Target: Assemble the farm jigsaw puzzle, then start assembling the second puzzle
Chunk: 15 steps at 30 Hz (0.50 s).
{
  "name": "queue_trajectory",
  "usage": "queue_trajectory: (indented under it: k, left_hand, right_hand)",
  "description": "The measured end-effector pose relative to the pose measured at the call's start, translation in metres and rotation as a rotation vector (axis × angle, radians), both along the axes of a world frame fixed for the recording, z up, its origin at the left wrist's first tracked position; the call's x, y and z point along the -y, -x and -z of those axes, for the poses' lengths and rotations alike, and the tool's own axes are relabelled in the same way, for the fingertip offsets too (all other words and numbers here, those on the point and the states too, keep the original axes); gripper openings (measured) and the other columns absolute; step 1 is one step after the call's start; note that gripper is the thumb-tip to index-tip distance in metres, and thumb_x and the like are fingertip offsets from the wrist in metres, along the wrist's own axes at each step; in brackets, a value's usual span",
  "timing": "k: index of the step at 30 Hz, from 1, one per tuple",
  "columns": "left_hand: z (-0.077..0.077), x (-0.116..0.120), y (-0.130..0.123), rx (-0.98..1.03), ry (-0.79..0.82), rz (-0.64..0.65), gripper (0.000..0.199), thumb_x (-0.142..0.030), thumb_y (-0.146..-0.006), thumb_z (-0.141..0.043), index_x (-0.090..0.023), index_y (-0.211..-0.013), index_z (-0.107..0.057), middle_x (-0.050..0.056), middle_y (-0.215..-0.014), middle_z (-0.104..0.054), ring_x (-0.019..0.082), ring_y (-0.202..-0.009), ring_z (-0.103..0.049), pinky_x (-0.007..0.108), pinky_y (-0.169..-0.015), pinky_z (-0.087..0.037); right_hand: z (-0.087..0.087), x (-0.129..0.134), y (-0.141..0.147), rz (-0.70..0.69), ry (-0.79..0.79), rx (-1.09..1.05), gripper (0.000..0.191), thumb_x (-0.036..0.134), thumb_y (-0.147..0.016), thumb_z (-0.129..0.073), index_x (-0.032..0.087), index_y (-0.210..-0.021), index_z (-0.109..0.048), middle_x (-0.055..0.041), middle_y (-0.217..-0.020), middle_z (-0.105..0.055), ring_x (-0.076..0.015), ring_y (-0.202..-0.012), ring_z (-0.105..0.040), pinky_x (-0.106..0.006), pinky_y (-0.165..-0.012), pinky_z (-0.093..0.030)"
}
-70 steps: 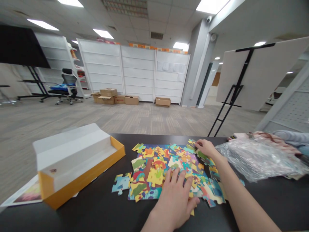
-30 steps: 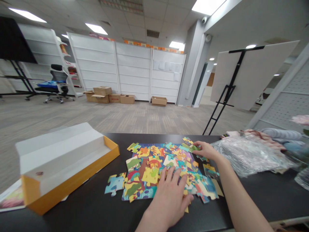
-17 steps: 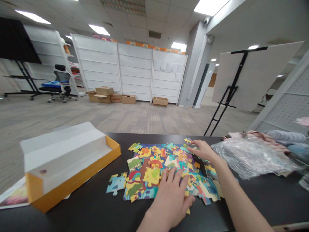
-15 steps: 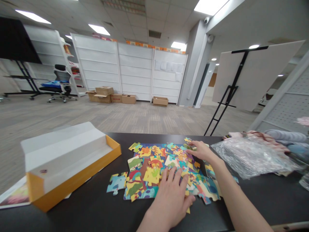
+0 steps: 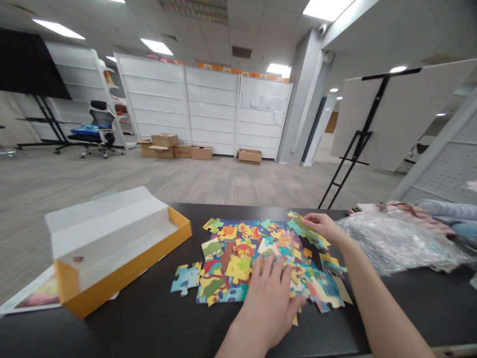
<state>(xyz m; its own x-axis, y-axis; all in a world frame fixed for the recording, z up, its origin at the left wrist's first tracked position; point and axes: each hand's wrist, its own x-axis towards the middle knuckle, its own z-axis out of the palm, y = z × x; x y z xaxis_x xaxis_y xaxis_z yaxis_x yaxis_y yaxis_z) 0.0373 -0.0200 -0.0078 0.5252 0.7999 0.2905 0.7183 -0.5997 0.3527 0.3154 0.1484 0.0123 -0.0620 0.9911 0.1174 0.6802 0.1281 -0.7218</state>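
Colourful puzzle pieces (image 5: 238, 268) lie in an overlapping spread on the black table (image 5: 141, 318). My left hand (image 5: 266, 298) rests palm down on the near part of the spread, fingers apart. At the far right edge, my right hand (image 5: 322, 226) has its fingers together on a green puzzle section (image 5: 311, 233), holding its edge. A light blue piece (image 5: 186, 278) lies at the left of the spread. Some pieces under my left hand are hidden.
An open yellow box (image 5: 126, 258) with a white inside stands at the left, over a printed sheet (image 5: 37, 293). Clear plastic-wrapped goods (image 5: 395, 238) lie at the right. Beyond the table are an easel stand (image 5: 350, 159), a chair (image 5: 99, 127) and cardboard boxes (image 5: 164, 144).
My right hand has shifted slightly right and closed on the green section, which now shows more fully at the far right edge. My left hand stays on the pieces.
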Motion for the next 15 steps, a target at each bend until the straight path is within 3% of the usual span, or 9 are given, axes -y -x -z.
queue_trajectory:
  k: [3, 5, 11, 13, 15]
  left_hand:
    - [0.0, 0.001, 0.004, 0.003, -0.033, -0.017, 0.052, -0.055, -0.101, -0.038, -0.022, -0.137, -0.055, 0.009, -0.144, -0.056, 0.032, -0.14, -0.043, 0.058, -0.118, -0.03]
    - [-0.001, 0.001, 0.008, 0.003, -0.044, -0.061, 0.052, -0.054, -0.101, -0.039, -0.021, -0.137, -0.055, 0.01, -0.144, -0.056, 0.032, -0.138, -0.044, 0.057, -0.118, -0.032]
    - [-0.006, -0.002, 0.023, 0.024, -0.043, -0.226, 0.052, -0.048, -0.101, -0.042, -0.017, -0.141, -0.051, 0.011, -0.146, -0.054, 0.031, -0.138, -0.044, 0.055, -0.118, -0.034]
    - [-0.008, -0.002, 0.028, 0.013, -0.04, -0.245, 0.052, -0.048, -0.1, -0.042, -0.017, -0.14, -0.052, 0.012, -0.147, -0.053, 0.032, -0.139, -0.043, 0.056, -0.117, -0.034]
    - [-0.009, 0.0, 0.031, -0.004, -0.034, -0.238, 0.051, -0.049, -0.1, -0.042, -0.018, -0.14, -0.052, 0.012, -0.148, -0.053, 0.033, -0.14, -0.042, 0.058, -0.118, -0.033]
  right_hand:
    - [-0.012, 0.01, 0.0, -0.016, 0.073, -0.123, 0.059, 0.074, -0.068, -0.07, 0.015, -0.081, -0.069, 0.001, -0.056, -0.056, -0.0096, -0.049, -0.043, -0.024, -0.046, -0.031]
    - [-0.016, 0.018, 0.014, -0.113, 0.137, -0.183, 0.057, 0.071, -0.07, -0.071, 0.015, -0.083, -0.067, 0.004, -0.053, -0.05, -0.0078, -0.047, -0.038, -0.023, -0.044, -0.026]
    - [-0.015, 0.027, 0.076, -0.488, 0.34, -0.138, 0.048, 0.061, -0.079, -0.069, 0.017, -0.098, -0.069, -0.0018, -0.072, -0.068, -0.0123, -0.056, -0.056, -0.024, -0.052, -0.041]
    - [-0.014, 0.023, 0.071, -0.462, 0.28, -0.061, 0.047, 0.058, -0.083, -0.064, 0.018, -0.108, -0.069, -0.0053, -0.084, -0.074, -0.0161, -0.065, -0.064, -0.026, -0.057, -0.046]
    - [-0.012, 0.017, 0.048, -0.275, 0.125, 0.072, 0.041, 0.052, -0.085, -0.061, 0.018, -0.105, -0.071, -0.0087, -0.092, -0.076, -0.0211, -0.078, -0.069, -0.029, -0.065, -0.05]
